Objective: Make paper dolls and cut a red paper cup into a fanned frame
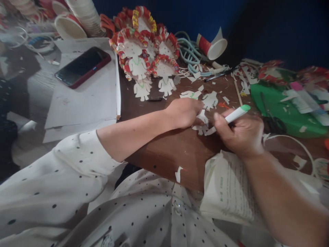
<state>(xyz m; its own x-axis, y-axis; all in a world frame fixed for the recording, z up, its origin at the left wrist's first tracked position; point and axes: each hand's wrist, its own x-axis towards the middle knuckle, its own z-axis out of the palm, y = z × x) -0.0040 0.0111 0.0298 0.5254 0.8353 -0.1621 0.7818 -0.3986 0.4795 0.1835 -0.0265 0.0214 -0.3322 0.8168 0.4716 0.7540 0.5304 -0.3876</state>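
My left hand (182, 112) is closed, its fingers curled over the edge of a small white paper figure cutout (203, 118) and holding it against the brown table. In my right hand (243, 132) is a white marker (233, 115) with a green end, slanted so its lower end is by the cutout. The marker's tip is hard to make out. Just beyond my left fingers lies another paper cutout (210, 100), and beside it one with green marks (190, 94). Finished-looking paper dolls (138, 67) with red paper-cup rims and green neck lines are heaped at the back.
A phone (83, 67) rests on a white box (84, 96) at left. Stacked paper cups (83, 17), a cut cup (217, 48) and a blue cable (190, 51) stand behind. Rightward are green sheet (290, 120), black scissors (275, 123) and a tissue pack (228, 188).
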